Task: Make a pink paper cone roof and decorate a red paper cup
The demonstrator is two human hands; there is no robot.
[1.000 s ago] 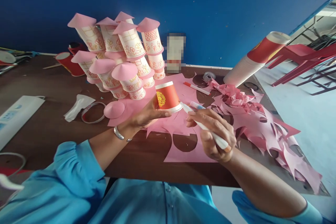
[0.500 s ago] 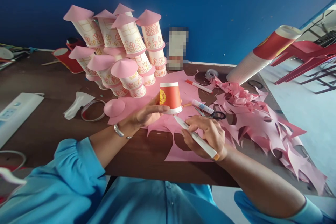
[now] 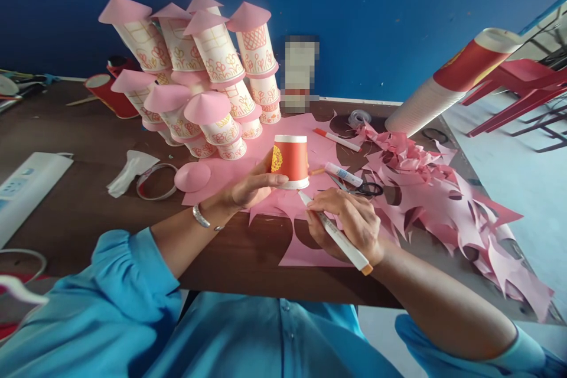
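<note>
My left hand (image 3: pixel 254 184) grips a red and white paper cup (image 3: pixel 292 159) with a yellow pattern on one side, its wider rim facing down. In my right hand (image 3: pixel 348 221) is a white marker (image 3: pixel 343 242) with an orange end, its tip just below the cup's rim. Whether the tip touches the cup I cannot tell. Pink paper (image 3: pixel 310 254) lies under both hands. Behind and left stand several cup towers (image 3: pixel 217 56) with drawn flowers and pink cone roofs. A loose pink cone (image 3: pixel 192 177) rests to the left of the cup.
A tape roll (image 3: pixel 156 182) and a power strip (image 3: pixel 33 186) lie on the left. Right of the cup are a glue stick (image 3: pixel 343 175), scissors (image 3: pixel 370 189), a red-capped marker (image 3: pixel 336 139) and pink paper scraps (image 3: pixel 443 207). A leaning cup stack (image 3: pixel 425 109) stands at the back right.
My right hand has shifted its grip on the marker, with the fingers now nearer the tip. The cup has turned slightly in my left hand. The view has tilted a little.
</note>
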